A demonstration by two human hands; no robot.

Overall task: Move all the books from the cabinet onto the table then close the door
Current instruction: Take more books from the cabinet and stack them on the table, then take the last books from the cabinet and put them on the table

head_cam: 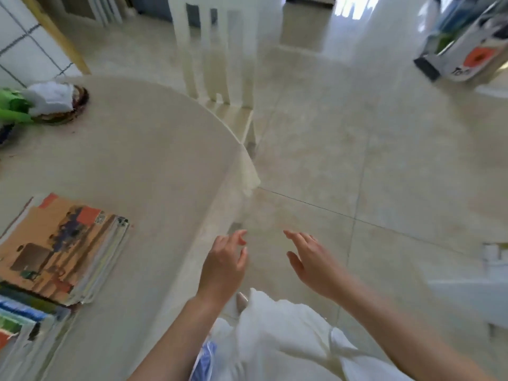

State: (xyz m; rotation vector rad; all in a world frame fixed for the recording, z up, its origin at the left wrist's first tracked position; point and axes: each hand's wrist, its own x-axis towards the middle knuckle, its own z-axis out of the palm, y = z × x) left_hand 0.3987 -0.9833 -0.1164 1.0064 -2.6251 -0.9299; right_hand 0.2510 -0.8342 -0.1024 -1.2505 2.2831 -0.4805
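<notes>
Both hands hang in the lower middle of the frame, over the floor (357, 149) just off the bench's (143, 160) right edge, and neither holds anything. The left hand (224, 266) has its fingers (237, 237) loosely apart and slightly bent, the palm turned toward the right hand (312, 259), whose fingers (295, 235) are straight and spread, pointing toward the upper left. The two hands are near each other but apart, with bare tile showing between them. The books (63, 251) lie at the lower left of the frame on the bench: a stack with an orange cover on top, its page edges facing right, and a second pile (22, 320) with blue and green covers just below it at the frame's edge; whether the two piles touch is hard to tell in the blur. At the upper left of the bench sits a dark dish (78, 105) with something white in it, beside a green object (15, 108) at the frame's edge. A white chair (217, 50) stands at the top middle, pushed against the bench's far rim. A printed box (464, 42) sits at the upper right. White clothing (280, 334) fills the bottom middle between the forearms.
</notes>
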